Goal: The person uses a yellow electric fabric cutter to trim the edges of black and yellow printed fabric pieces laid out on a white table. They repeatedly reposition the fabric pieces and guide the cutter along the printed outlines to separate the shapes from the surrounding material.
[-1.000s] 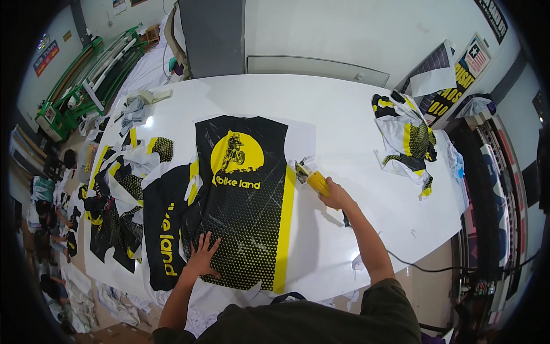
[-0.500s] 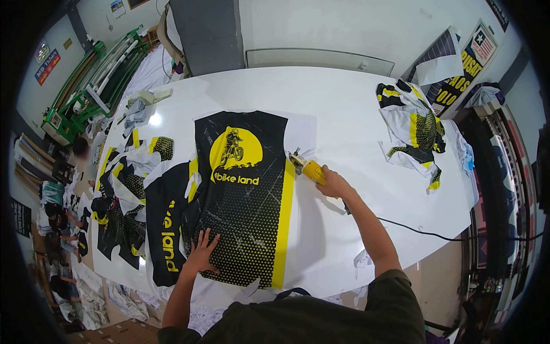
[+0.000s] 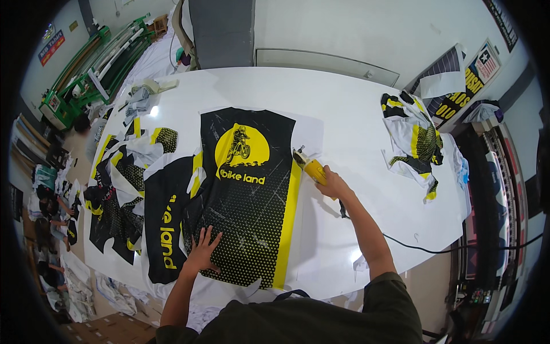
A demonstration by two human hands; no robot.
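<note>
A black and yellow printed jersey panel (image 3: 246,212), with a motorbike rider picture on a yellow disc, lies flat on the white table (image 3: 355,120). My left hand (image 3: 201,252) rests on its lower left part with fingers spread. Gripped in my right hand (image 3: 334,184) is a yellow electric fabric cutter (image 3: 314,170). The metal head of the cutter meets the upper right edge of the panel, by the yellow side strip; its blade is too small to make out. White cloth margin shows along that edge.
The cutter's black cable (image 3: 427,250) runs off to the right. Another black printed piece (image 3: 163,223) and a heap of cut pieces (image 3: 123,189) lie left of the panel. More cut pieces (image 3: 415,137) lie far right. Fabric rolls (image 3: 498,195) stand beyond the table's right edge.
The whole view has turned slightly. Relative to the panel, the cutter in my right hand has shifted a little farther up the right edge. My left hand stays in place.
</note>
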